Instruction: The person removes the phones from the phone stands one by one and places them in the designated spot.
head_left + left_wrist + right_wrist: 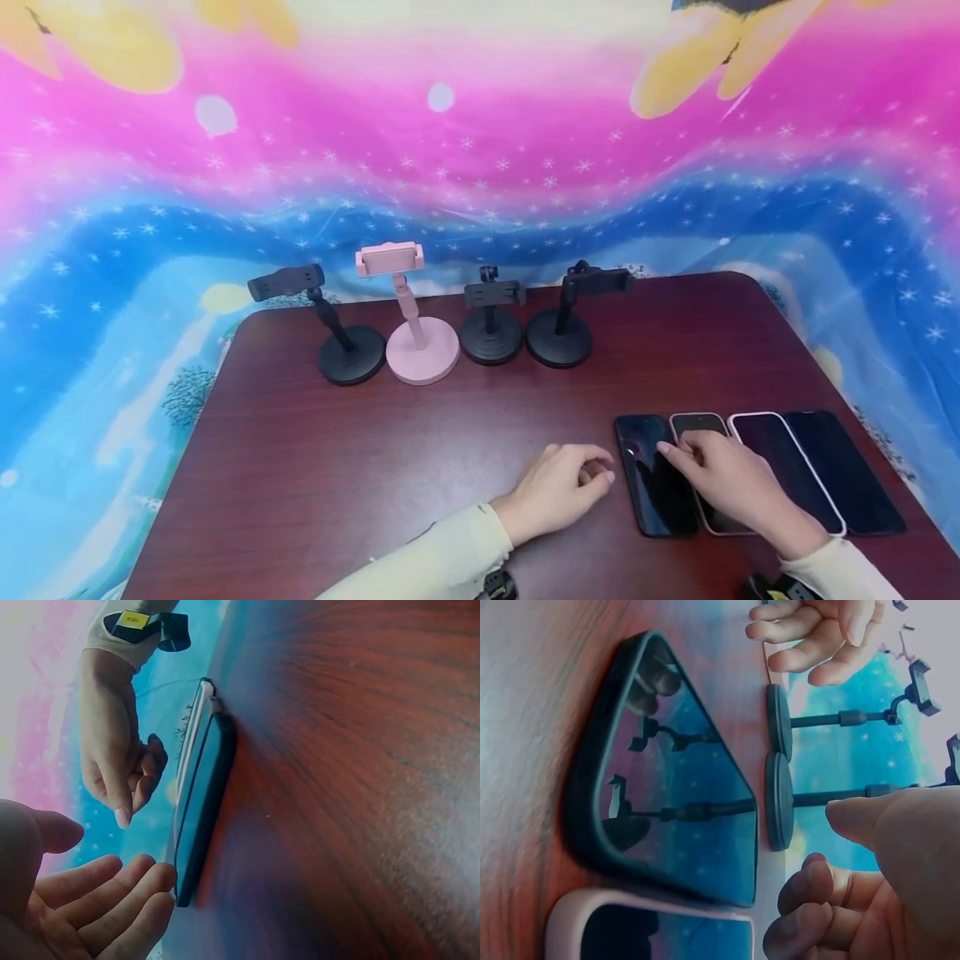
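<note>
Four is not counted here; several phones lie face up in a row on the right of the table. The leftmost is a black phone (647, 479), also large in the right wrist view (682, 780). Beside it lies a phone with a pale rim (693, 425), partly hidden by my right hand (738, 483). That hand hovers over the row, fingers loosely curled, holding nothing. Further right are a phone in a pinkish-white case (780, 454) and a dark phone (847, 475). My left hand (557, 492) is just left of the black phone, its fingers relaxed and bent, holding nothing.
Along the table's back edge stand a black phone stand (352, 354), a pink phone stand (423, 350) and two more black stands, one in the middle (491, 337) and one at the right (558, 337). A colourful cloth (480, 167) hangs behind the brown table (337, 467).
</note>
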`<state>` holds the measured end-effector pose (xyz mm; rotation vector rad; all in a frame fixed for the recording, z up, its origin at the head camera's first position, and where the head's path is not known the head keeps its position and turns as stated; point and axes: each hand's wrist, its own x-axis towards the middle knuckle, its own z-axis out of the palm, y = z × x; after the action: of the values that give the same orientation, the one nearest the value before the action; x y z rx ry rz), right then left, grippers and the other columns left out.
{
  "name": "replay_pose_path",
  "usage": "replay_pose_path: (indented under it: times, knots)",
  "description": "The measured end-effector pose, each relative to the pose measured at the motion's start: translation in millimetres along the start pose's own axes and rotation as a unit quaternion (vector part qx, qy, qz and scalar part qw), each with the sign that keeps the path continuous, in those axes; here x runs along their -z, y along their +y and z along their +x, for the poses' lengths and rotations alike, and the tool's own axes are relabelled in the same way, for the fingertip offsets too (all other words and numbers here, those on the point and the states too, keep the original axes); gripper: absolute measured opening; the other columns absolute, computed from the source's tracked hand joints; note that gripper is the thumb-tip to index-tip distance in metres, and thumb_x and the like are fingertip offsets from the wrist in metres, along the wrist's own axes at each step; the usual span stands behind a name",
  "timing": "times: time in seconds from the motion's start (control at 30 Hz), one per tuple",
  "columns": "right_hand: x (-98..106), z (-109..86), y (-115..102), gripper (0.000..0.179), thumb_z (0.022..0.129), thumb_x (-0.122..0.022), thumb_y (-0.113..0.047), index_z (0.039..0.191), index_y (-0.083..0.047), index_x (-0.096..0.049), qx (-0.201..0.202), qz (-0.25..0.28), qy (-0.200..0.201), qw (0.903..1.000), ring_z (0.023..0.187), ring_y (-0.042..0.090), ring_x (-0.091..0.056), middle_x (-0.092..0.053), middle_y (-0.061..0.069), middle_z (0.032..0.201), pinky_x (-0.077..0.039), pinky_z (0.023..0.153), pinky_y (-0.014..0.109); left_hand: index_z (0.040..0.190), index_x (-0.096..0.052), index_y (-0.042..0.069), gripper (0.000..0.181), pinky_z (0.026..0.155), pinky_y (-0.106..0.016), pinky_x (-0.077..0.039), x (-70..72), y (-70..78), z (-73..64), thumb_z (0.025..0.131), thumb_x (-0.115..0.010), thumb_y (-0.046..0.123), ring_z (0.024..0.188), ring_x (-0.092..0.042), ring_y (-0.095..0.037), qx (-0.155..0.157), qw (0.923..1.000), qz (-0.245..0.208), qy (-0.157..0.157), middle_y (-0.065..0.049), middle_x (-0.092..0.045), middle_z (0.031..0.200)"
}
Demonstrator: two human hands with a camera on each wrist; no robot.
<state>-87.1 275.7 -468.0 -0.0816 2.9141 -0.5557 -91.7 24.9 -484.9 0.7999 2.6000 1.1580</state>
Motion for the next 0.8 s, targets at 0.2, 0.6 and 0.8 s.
replay_pose_path:
  times: [0.2, 0.6, 0.8]
  knots:
    - [1, 1.3, -9, 0.049, 0.099, -0.062, -0.045, 0.062, -0.019, -0.043, 0.018, 0.0, 0.025, 0.9995, 0.044, 0.009, -0.034, -0.036, -0.008, 0.052, -0.024, 0.042, 0.025, 0.116, -0.074, 0.016, 0.024, 0.064, -0.003, -0.045, 5.5, -2.7, -4.1, 0.098, -0.061, 0.027, 0.073, -0.059, 0.017, -0.002, 0.9993, -0.037, -0.001, 0.013, -0.076, 0.089]
    - [-9, 5.7, -26, 0.051, 0.1, -0.062, -0.044, 0.06, -0.02, -0.04, 0.036, 0.014, 0.036, 0.9986, 0.044, 0.006, -0.029, -0.03, -0.011, 0.052, -0.021, 0.043, 0.022, 0.114, -0.075, 0.016, 0.023, 0.064, -0.006, -0.047, 11.0, -11.7, -12.8, 0.098, -0.063, 0.027, 0.074, -0.061, 0.015, 0.01, 0.9993, -0.032, 0.019, 0.013, -0.076, 0.087]
    - [-14, 5.8, -35, 0.052, 0.1, -0.061, -0.046, 0.06, -0.019, -0.039, 0.043, 0.028, 0.033, 0.9981, 0.044, 0.006, -0.03, -0.03, -0.012, 0.052, -0.022, 0.042, 0.023, 0.114, -0.075, 0.014, 0.023, 0.065, -0.006, -0.048, 14.3, -15.0, -17.4, 0.098, -0.063, 0.026, 0.075, -0.062, 0.014, 0.014, 0.999, -0.035, 0.022, 0.011, -0.077, 0.089]
